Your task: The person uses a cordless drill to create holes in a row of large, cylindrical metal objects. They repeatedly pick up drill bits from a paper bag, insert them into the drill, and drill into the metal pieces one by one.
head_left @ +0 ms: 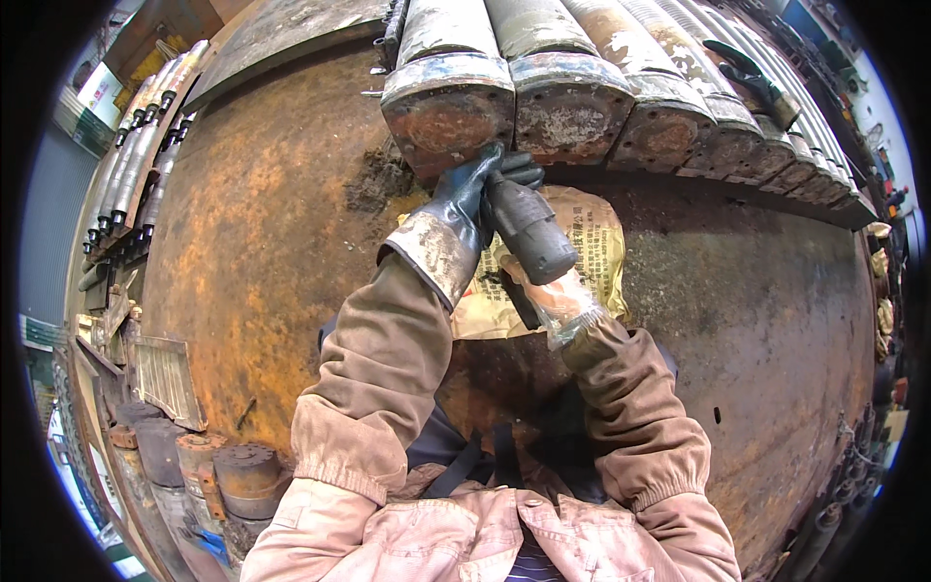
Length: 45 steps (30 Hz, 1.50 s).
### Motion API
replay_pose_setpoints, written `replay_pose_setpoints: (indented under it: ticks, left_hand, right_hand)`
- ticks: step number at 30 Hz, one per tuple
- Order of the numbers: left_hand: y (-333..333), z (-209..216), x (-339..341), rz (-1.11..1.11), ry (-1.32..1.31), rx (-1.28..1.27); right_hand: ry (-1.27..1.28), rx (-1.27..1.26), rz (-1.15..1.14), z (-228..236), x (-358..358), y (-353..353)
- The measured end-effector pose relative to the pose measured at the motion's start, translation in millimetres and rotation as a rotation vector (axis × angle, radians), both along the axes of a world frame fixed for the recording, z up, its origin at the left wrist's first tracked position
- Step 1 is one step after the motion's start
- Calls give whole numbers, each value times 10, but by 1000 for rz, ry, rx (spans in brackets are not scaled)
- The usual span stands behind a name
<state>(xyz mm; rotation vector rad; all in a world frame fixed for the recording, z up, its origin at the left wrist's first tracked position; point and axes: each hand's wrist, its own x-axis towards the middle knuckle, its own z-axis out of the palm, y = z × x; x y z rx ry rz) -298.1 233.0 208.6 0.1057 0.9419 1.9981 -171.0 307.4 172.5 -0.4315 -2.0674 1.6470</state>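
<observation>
Both of my hands are on a dark grey power tool (531,231) with a rounded, barrel-like body. My left hand (467,199), in a dark rubber glove with a dirty pale cuff, closes around its front end. That end points at the lower edge of the nearest steel cylinder's end face (451,121); whether it touches is hidden. Below the tool's rear, my right hand (555,296), in a clear plastic glove, grips what looks like its black handle (519,299). Some of its fingers are hidden. A yellow printed sack (603,233) lies beneath my hands.
Several heavy cylinders (538,24) lie side by side across the far side, with a dark glove (742,73) on top. Rusty steel plate (262,223) spreads around me. At left are rods on a rack (126,175) and upright cylinders (247,475). Dark debris (378,182) sits near my left hand.
</observation>
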Motion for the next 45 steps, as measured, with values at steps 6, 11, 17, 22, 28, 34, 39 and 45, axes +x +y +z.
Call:
replay_pose_setpoints:
  ticks: [6,11,17,22,28,34,39,45]
  left_hand:
    - [26,-7,84,-150,-337,378]
    - [90,120,244,-90,-205,421]
    - [151,173,371,151,22,148]
    - [127,157,457,95,-314,286]
    - [186,67,407,300,124,108]
    - [222,-143,307,-66,-261,267]
    - [299,19,416,197,-131,130]
    - [162,-16,365,334,143,-45]
  right_hand:
    - [-165,-382,133,605,620,-172]
    - [-93,-408,184,545,746,-78]
    - [-202,-244,118,456,820,-21]
    - [-164,-412,159,542,915,-46]
    - [-217,-398,144,457,905,-8]
    - [-144,-516,145,439,922,81]
    - [-141,-514,152,423,949,108]
    - [-205,-478,163,415,947,95]
